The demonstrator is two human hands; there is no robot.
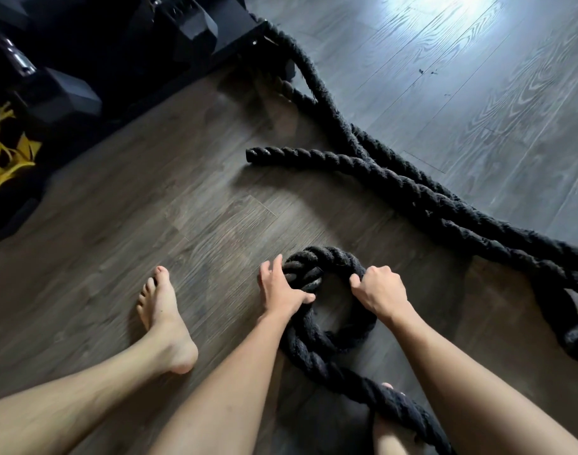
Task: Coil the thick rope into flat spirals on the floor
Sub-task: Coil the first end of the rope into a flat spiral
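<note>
Yellow straps [5, 152] lie far left, near a dumbbell [64, 96]. A bare foot [163, 320] rests on the floor [199, 208]. The left hand [281, 290] clamps the thick rope [333, 256] between thumb and fingers at a small loop. The right hand [379, 290] is fisted round that loop's other side. Loose strands lie on the floor to the right.

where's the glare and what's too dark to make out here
Head view: glare whites out the floor at top right; the dumbbells at top left sink into near-black shadow; the rope, left hand and right hand read clearly; the wide lens bows the floorboards toward the edges.
</note>
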